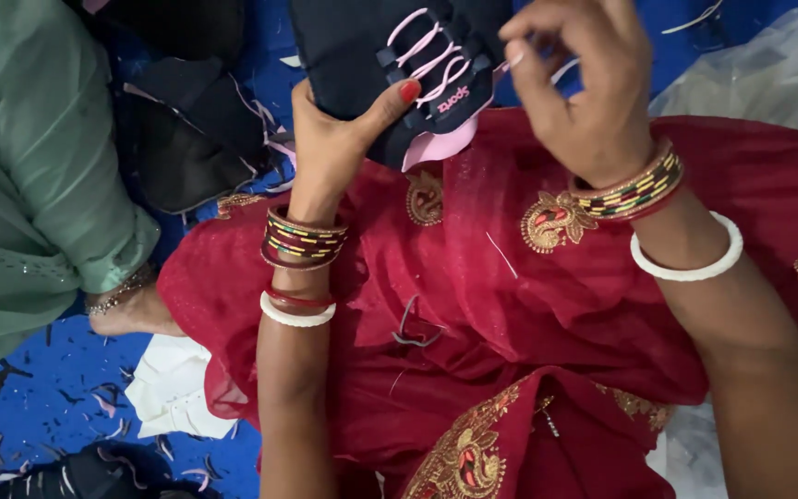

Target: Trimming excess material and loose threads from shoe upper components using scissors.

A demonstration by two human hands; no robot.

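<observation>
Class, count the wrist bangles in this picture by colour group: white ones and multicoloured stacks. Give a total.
White bangles: 2, left wrist, right wrist
Multicoloured bangle stacks: 2, left, right
Total: 4

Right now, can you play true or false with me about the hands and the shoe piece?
1. The left hand holds a black shoe upper. True.
2. The lace on it is green. False: it is pink.
3. The right hand pinches the lace end. True.
4. The cloth over the lap is yellow. False: it is red with gold embroidery.
5. Both wrists are bare. False: each wears coloured bangles and a white one.
</observation>
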